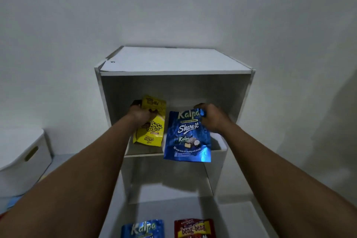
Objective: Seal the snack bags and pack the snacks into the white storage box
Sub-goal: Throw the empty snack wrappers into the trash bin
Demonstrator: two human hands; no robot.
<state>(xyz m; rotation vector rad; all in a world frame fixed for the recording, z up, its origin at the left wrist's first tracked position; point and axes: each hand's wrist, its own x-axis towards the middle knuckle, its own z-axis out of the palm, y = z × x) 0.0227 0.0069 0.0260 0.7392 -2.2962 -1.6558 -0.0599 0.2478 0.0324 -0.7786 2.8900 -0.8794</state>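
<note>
Both hands are up at the white shelf unit (173,60). The left hand (141,115) is curled tight round the upper half of the yellow bag (150,133) in the unit's top compartment. The right hand (213,120) pinches the top corner of the blue Kalpa bag (186,141), which hangs over that compartment's front edge. Best to draw both out with their tops up, so nothing spills before sealing. The white storage box (21,160) sits left of the unit, and 2 more bags lie at its foot.

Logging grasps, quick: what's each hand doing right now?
Left hand: grips the yellow snack bag near its top.
Right hand: grips the upper blue Kalpa bag at its top corner.
</note>
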